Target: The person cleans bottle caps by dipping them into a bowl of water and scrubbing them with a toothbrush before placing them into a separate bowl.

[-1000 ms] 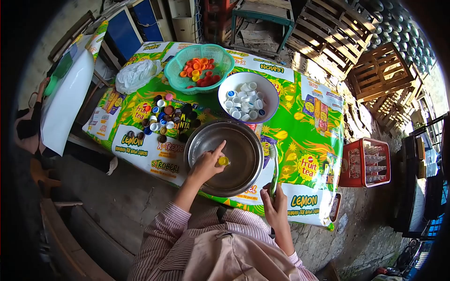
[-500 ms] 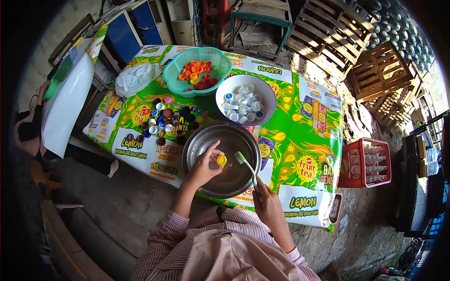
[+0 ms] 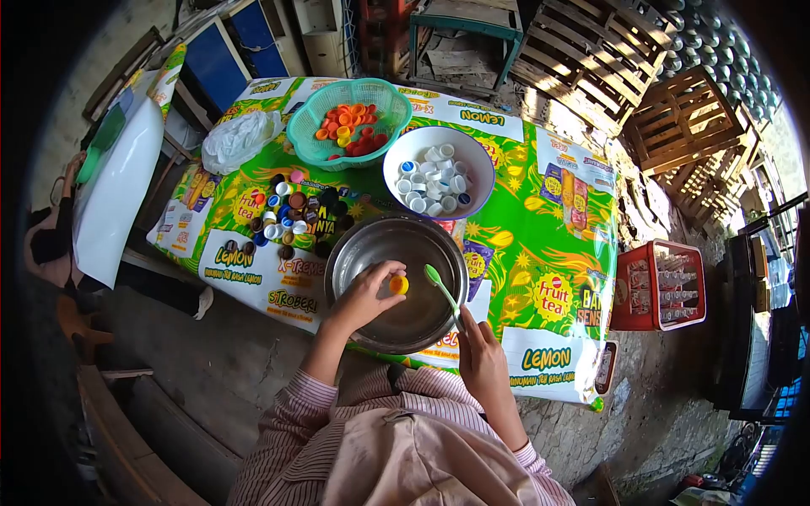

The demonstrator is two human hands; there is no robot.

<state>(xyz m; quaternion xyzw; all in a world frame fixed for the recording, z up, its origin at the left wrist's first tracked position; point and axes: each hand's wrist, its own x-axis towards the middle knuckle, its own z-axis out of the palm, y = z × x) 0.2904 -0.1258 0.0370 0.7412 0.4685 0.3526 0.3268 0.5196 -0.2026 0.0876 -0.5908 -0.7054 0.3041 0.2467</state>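
Note:
A yellow bottle cap (image 3: 399, 285) is pinched between the fingers of my left hand (image 3: 368, 297), over a metal basin (image 3: 342, 253) with some water in it. My right hand (image 3: 483, 358) grips the handle of a green and white toothbrush (image 3: 442, 287), whose head is above the basin's right side, apart from the cap. Mixed dark, blue and white caps (image 3: 291, 211) lie loose left of the basin. Behind it, a white bowl (image 3: 483, 192) holds white caps, and a turquoise basket (image 3: 304, 126) holds orange, red and yellow caps.
A crumpled plastic bag (image 3: 240, 142) lies on the green printed tablecloth (image 3: 523, 244), left of the basket. A red crate (image 3: 629, 291) stands on the floor to the right. Wooden pallets (image 3: 582, 63) are behind. Another person's arm (image 3: 67, 181) shows at the far left.
My left hand has turned the yellow cap, and its fingers have closed in more. The toothbrush has rotated in my right hand and its bristles now face another way. The view has shifted slightly.

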